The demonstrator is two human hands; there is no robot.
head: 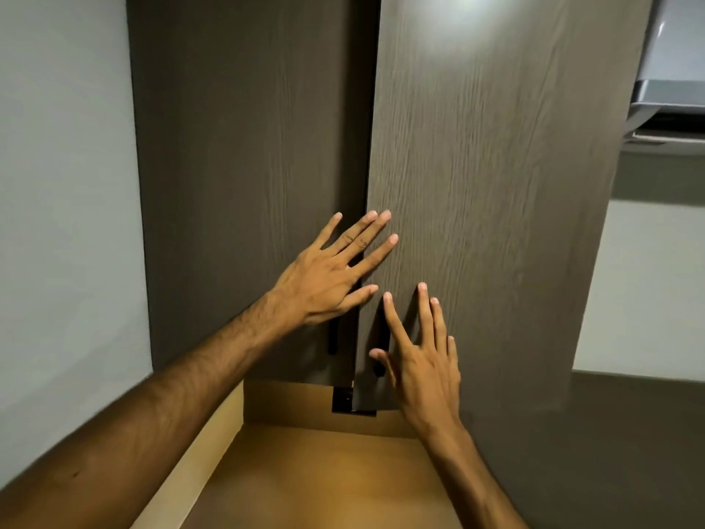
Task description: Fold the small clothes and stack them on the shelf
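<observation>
Two tall dark wood-grain cupboard doors fill the view, the left door [248, 166] and the right door [496, 185]. My left hand [328, 276] lies flat with fingers spread across the seam between them, fingertips on the right door's edge. My right hand [423, 357] is lower, fingers spread against the right door beside a black vertical handle [379, 360]. A second black handle [333, 339] shows on the left door below my left wrist. Neither hand holds anything. No clothes or shelf are visible.
A tan wooden surface [324, 482] runs below the doors, with a small black fitting [345, 400] at the seam's foot. A pale wall [65, 223] stands at left. An air conditioner [671, 89] hangs at upper right above a dark ledge [610, 433].
</observation>
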